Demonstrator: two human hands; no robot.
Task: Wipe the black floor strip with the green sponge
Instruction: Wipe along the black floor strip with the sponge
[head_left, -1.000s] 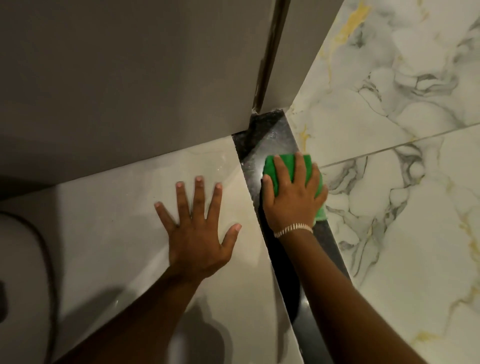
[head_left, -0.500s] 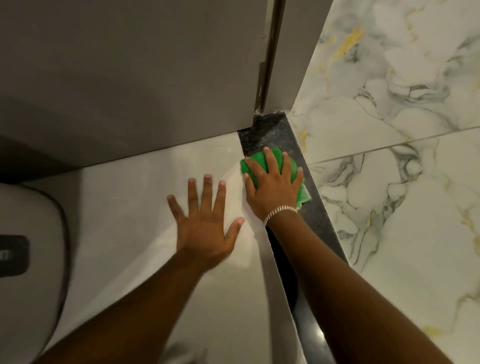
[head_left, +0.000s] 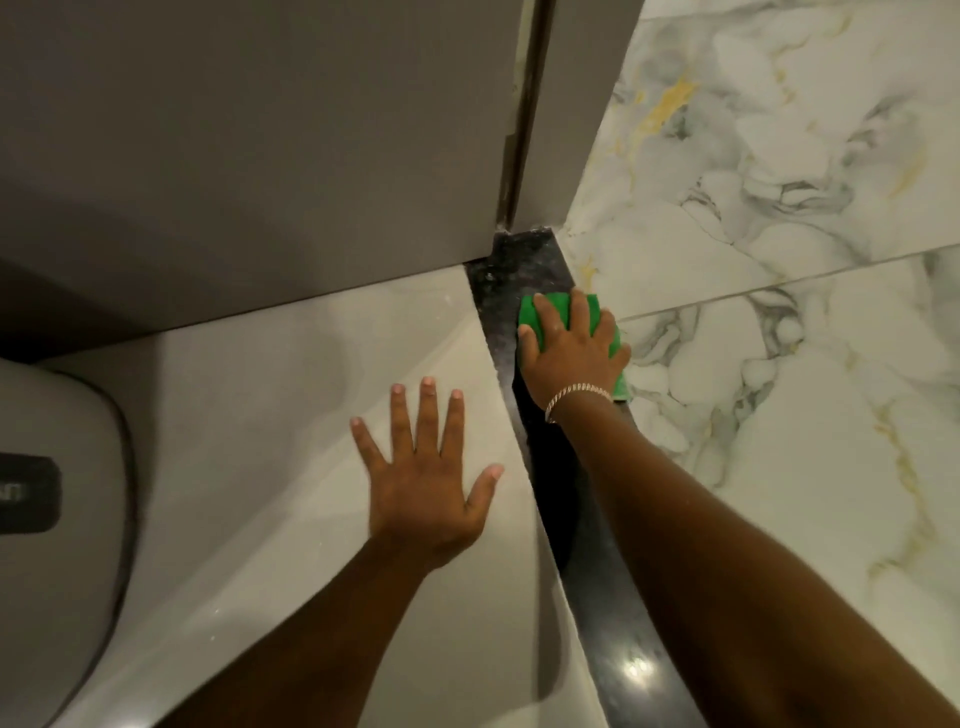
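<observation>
Now my right hand (head_left: 571, 358) presses the green sponge (head_left: 532, 312) flat on the black floor strip (head_left: 587, 561) to rub it, while my left hand (head_left: 423, 488), spread wide on the floor (head_left: 291, 374), holds me steady.

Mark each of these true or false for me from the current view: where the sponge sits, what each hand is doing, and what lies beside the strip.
1. The right hand presses the green sponge onto the black strip. True.
2. The left hand grips a second sponge. False: it lies flat and spread on the pale tile, holding nothing.
3. The sponge is near the strip's far end, close to the grey wall. True.
4. The right wrist is bare. False: it wears a bracelet.
5. Marble-patterned tile lies to the right of the strip. True.
6. The sponge is yellow. False: it is green.
</observation>
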